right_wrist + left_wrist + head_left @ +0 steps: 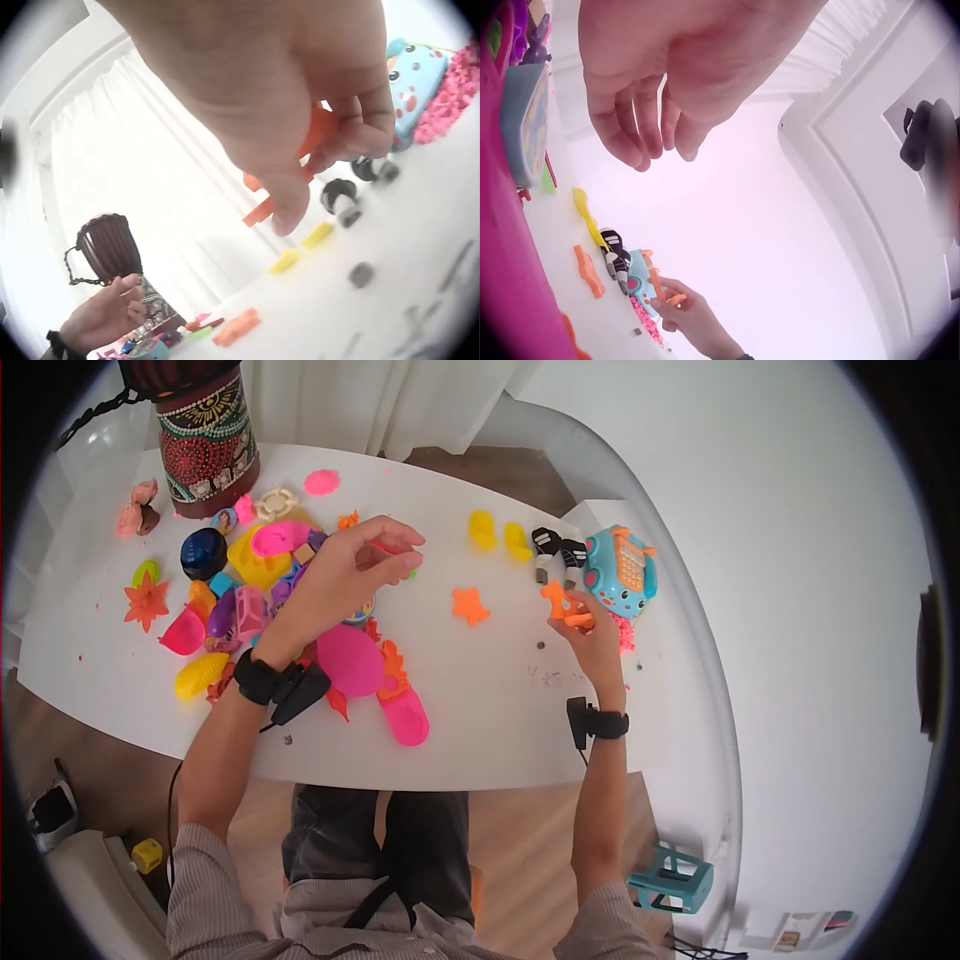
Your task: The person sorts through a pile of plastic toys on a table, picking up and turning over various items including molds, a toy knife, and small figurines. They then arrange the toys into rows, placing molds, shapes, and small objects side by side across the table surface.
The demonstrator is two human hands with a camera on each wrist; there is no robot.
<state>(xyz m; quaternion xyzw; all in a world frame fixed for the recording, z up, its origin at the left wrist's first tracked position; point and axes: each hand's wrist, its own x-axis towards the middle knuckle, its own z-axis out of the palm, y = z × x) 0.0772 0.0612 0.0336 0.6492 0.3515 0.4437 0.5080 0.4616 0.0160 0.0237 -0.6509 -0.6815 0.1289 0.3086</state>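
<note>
My right hand (590,640) pinches an orange plastic piece with cut-out gaps (566,607) between thumb and fingers, at the table's right side. In the right wrist view the thumb lies against this orange piece (260,212). A flat orange star-like piece (468,606) lies on the table to the left of that hand. My left hand (345,570) hovers over the right edge of a heap of plastic toys, its fingers loosely bent. The left wrist view shows nothing between these fingers (626,135). Below the left wrist is a bright pink round piece (350,660).
Two yellow pieces (483,530) and small black-and-white shoes (560,550) lie beyond the right hand, beside a blue toy telephone (620,572) and pink bits (626,634). A patterned drum (208,445) stands at the back left. The white table (490,730) has a curved far edge.
</note>
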